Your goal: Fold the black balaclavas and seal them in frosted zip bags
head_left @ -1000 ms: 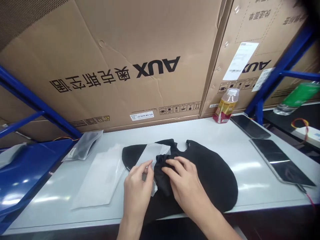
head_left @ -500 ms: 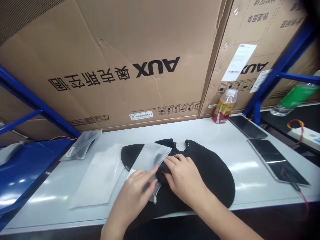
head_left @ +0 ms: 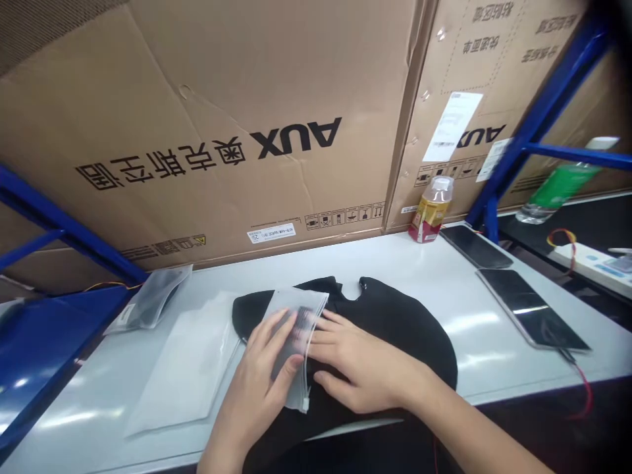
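A frosted zip bag (head_left: 295, 329) lies on a heap of black cloth (head_left: 395, 329) in the middle of the white table (head_left: 345, 263). A dark bundle shows through the bag's wall. My left hand (head_left: 264, 375) lies over the bag with its thumb under the open edge, gripping it. My right hand (head_left: 355, 368) rests on the black cloth at the bag's mouth, fingers pressed toward the opening. What its fingertips hold is hidden.
A stack of frosted bags (head_left: 185, 362) lies left of the cloth, and a filled bag (head_left: 148, 304) farther left. A bottle (head_left: 428, 210) and two phones (head_left: 530, 306) stand on the right. Large cardboard boxes (head_left: 222, 131) wall off the back.
The dark bundle has gone from outside the bag's mouth into the bag. My left hand moved up onto the bag. My right hand slid to the bag's opening.
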### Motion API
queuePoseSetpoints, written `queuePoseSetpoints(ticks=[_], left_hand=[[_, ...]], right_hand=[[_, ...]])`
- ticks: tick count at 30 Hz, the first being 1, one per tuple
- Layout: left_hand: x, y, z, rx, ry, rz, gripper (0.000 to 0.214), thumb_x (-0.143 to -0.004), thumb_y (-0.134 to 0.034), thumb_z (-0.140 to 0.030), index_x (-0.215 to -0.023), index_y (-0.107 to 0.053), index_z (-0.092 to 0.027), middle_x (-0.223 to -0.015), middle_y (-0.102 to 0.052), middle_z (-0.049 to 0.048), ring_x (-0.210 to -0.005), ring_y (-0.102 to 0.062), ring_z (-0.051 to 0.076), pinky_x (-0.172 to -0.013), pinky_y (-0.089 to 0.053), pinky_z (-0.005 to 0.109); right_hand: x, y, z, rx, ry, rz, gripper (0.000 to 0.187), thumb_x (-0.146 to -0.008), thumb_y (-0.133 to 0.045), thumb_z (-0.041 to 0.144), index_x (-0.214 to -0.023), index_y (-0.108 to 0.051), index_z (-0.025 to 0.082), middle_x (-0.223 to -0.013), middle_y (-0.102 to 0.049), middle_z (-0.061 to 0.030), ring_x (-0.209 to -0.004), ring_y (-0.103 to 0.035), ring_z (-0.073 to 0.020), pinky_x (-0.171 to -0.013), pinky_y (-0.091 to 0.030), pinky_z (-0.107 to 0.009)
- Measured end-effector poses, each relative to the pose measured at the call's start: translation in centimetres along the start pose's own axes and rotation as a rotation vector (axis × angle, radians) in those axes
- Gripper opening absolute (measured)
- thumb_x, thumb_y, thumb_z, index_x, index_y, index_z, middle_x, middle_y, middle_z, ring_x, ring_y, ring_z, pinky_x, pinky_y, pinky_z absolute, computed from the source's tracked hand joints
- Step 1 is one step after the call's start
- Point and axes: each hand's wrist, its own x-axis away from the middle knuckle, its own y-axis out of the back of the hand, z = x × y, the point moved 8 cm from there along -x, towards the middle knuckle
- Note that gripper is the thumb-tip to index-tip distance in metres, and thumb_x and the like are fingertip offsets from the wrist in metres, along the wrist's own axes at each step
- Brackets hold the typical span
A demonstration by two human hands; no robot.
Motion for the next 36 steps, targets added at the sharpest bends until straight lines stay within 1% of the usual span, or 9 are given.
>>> queuePoseSetpoints(ticks=[3, 7, 13, 17, 20, 24, 30, 33, 36], left_hand=[[0.3, -2.4, 0.9, -0.089, -0.035, 0.134, 0.065, -0.109, -0.048, -0.046, -0.168, -0.024, -0.033, -0.171, -0.035, 0.0069, -0.157, -0.035, 0.031, -0.123, -0.041, 0.055], [0.1, -3.4, 1.2, -0.111, -0.039, 0.207, 0.089, -0.100, -0.059, -0.061, -0.170, -0.013, -0.031, -0.175, -0.023, 0.0095, -0.160, -0.024, 0.036, -0.126, -0.032, 0.061], [0.0, 0.8, 1.4, -0.192, -0.055, 0.093, 0.053, -0.105, -0.054, -0.037, -0.158, -0.047, -0.035, -0.162, -0.051, 0.0055, -0.153, -0.044, 0.031, -0.124, -0.037, 0.061], [1.1, 0.2, -0.2, -0.287, -0.064, 0.128, 0.051, -0.104, -0.054, -0.039, -0.154, -0.054, -0.031, -0.154, -0.061, 0.0079, -0.143, -0.056, 0.034, -0.122, -0.038, 0.067], [2.0, -1.1, -1.5, -0.370, -0.062, 0.075, 0.073, -0.095, -0.066, -0.055, -0.158, -0.048, -0.024, -0.157, -0.057, 0.0124, -0.147, -0.050, 0.043, -0.117, -0.040, 0.073], [2.6, -1.2, -2.0, -0.381, -0.039, -0.044, 0.046, -0.100, -0.053, -0.027, -0.145, -0.062, -0.024, -0.143, -0.070, 0.0063, -0.137, -0.063, 0.034, -0.104, -0.060, 0.053], [2.0, 1.5, -2.8, -0.292, 0.034, -0.290, 0.042, -0.100, -0.044, -0.008, -0.128, -0.070, -0.026, -0.128, -0.076, 0.0053, -0.116, -0.072, 0.026, -0.097, -0.061, 0.042], [1.7, 0.8, -2.9, -0.279, -0.074, -0.141, 0.045, -0.099, -0.046, -0.008, -0.131, -0.071, -0.028, -0.130, -0.075, 0.0056, -0.115, -0.072, 0.027, -0.095, -0.062, 0.044], [3.3, 0.5, -1.3, -0.224, -0.181, 0.070, 0.057, -0.098, -0.066, -0.028, -0.153, -0.054, -0.034, -0.150, -0.065, 0.0042, -0.140, -0.059, 0.032, -0.108, -0.058, 0.050]], right_hand=[[-0.6, -1.3, -0.5, 0.013, 0.046, 0.030, 0.039, -0.102, -0.053, 0.019, -0.138, -0.065, 0.023, -0.146, -0.067, -0.0071, -0.152, -0.044, -0.0220, -0.133, -0.017, -0.045], [-2.6, -3.2, -0.7, -0.066, -0.084, -0.134, 0.060, -0.089, -0.056, 0.007, -0.148, -0.058, 0.020, -0.163, -0.050, -0.0109, -0.158, -0.034, -0.0267, -0.132, -0.018, -0.052], [0.0, -0.4, -0.1, -0.357, -0.093, -0.177, 0.058, -0.098, -0.040, 0.004, -0.142, -0.063, 0.033, -0.143, -0.068, -0.0001, -0.134, -0.062, -0.0151, -0.115, -0.048, -0.034], [1.1, 1.4, -2.0, 0.068, -0.050, -0.162, 0.065, -0.092, -0.073, 0.018, -0.152, -0.053, 0.032, -0.160, -0.053, -0.0046, -0.147, -0.045, -0.0295, -0.117, -0.042, -0.049], [-0.5, 0.3, -2.8, 0.308, 0.004, -0.093, 0.056, -0.092, -0.078, 0.024, -0.145, -0.060, 0.029, -0.148, -0.064, -0.0064, -0.131, -0.055, -0.0297, -0.104, -0.046, -0.047], [-2.6, -0.2, -2.0, 0.425, 0.045, -0.109, 0.008, -0.100, -0.068, 0.023, -0.107, -0.071, 0.023, -0.099, -0.075, -0.0028, -0.093, -0.062, -0.0208, -0.083, -0.041, -0.037], [-2.7, -0.4, -0.7, 0.480, 0.051, -0.193, 0.030, -0.103, -0.039, 0.003, -0.100, -0.063, 0.020, -0.095, -0.064, -0.0031, -0.081, -0.051, -0.0188, -0.075, -0.035, -0.034], [-1.8, -0.7, -1.6, 0.479, 0.023, -0.158, 0.029, -0.098, -0.041, -0.002, -0.095, -0.060, 0.020, -0.093, -0.062, -0.0031, -0.079, -0.051, -0.0194, -0.073, -0.037, -0.034], [-0.3, 0.2, -2.4, 0.400, -0.028, -0.124, 0.024, -0.094, -0.052, 0.000, -0.100, -0.062, 0.021, -0.100, -0.065, -0.0028, -0.087, -0.055, -0.0201, -0.077, -0.043, -0.033]])
